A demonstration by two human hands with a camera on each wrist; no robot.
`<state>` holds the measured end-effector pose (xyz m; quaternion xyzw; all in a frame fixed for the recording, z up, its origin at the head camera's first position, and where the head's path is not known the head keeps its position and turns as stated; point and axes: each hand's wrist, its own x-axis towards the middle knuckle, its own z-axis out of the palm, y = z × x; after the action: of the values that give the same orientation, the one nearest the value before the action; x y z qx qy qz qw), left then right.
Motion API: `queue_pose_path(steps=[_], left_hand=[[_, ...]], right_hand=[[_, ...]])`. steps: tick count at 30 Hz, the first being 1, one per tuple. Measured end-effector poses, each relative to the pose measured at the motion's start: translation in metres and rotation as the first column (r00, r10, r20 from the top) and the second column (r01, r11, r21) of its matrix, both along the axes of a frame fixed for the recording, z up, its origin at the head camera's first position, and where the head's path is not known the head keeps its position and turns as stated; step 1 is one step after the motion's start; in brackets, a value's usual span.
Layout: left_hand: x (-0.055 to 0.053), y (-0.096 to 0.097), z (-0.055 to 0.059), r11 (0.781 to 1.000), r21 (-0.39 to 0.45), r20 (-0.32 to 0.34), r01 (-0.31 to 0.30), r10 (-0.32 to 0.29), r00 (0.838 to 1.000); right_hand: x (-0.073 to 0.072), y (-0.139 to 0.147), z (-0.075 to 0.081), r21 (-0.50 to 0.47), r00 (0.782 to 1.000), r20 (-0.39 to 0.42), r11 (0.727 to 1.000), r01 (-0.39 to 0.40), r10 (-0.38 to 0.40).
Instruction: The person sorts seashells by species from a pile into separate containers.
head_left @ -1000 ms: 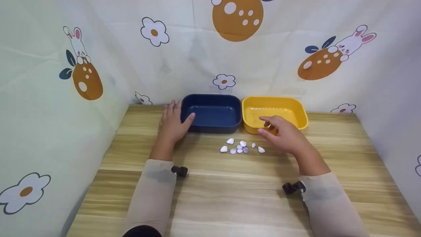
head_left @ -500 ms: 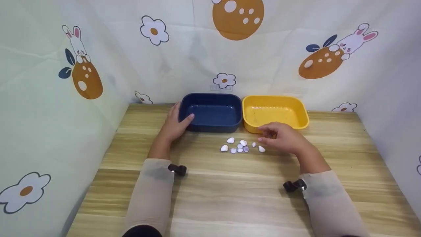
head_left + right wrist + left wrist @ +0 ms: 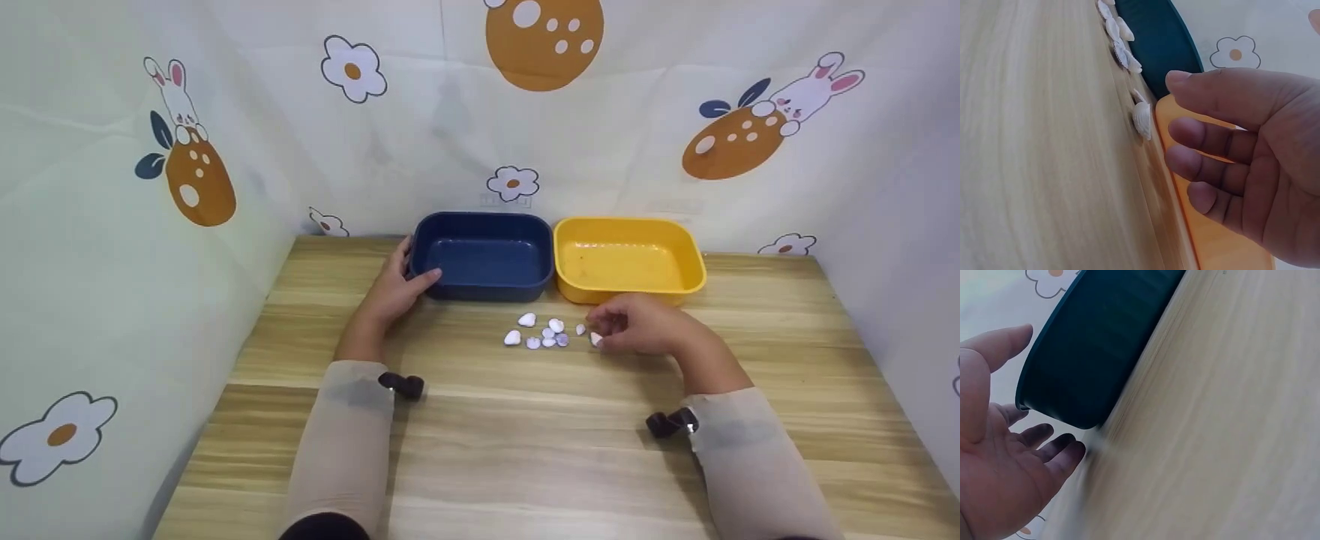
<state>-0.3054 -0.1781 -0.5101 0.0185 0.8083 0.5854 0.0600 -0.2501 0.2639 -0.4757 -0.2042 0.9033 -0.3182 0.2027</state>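
Note:
Small pale seashells [image 3: 527,320] lie in a loose group on the table, some white and some purplish. Behind them a dark blue plastic bin [image 3: 480,292] and a yellow plastic bin [image 3: 630,286] stand side by side. My left hand [image 3: 391,291] is at the blue bin's left end, thumb near its front rim. In the left wrist view its relaxed fingers [image 3: 1064,461] lie beside that end; contact is unclear. My right hand [image 3: 645,324] hovers at the rightmost shell [image 3: 595,339], fingers loosely bent. In the right wrist view a ribbed shell [image 3: 1142,120] sits apart from the fingertips.
The wood-grain table [image 3: 517,442] stretches in front of the shells. A cloth backdrop [image 3: 427,142] printed with flowers and rabbits rises close behind the bins and along both sides. Black wrist cameras [image 3: 405,385] sit on both sleeves.
My right hand has come down and toward me from above the yellow bin to the rightmost shell. My left hand has shifted slightly along the blue bin's end. The shells stay in place.

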Motion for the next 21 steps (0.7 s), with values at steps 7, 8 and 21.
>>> queue_pose_path(steps=[7, 8, 21], left_hand=[[0.001, 0.001, -0.001, 0.999, 0.049, 0.027, -0.004, 0.003, 1.0], [0.001, 0.001, -0.001, 0.998, 0.059, 0.028, -0.005, 0.004, 1.0], [0.002, 0.002, -0.001, 0.99, 0.143, 0.071, -0.013, 0.002, 0.997]], right_hand=[[-0.002, 0.001, -0.005, 0.02, 1.0, 0.013, 1.0, -0.008, 0.008], [-0.002, 0.001, -0.006, 0.023, 1.0, 0.014, 1.0, -0.003, 0.003], [-0.007, 0.005, -0.02, 0.01, 1.0, 0.021, 1.0, 0.004, -0.004]])
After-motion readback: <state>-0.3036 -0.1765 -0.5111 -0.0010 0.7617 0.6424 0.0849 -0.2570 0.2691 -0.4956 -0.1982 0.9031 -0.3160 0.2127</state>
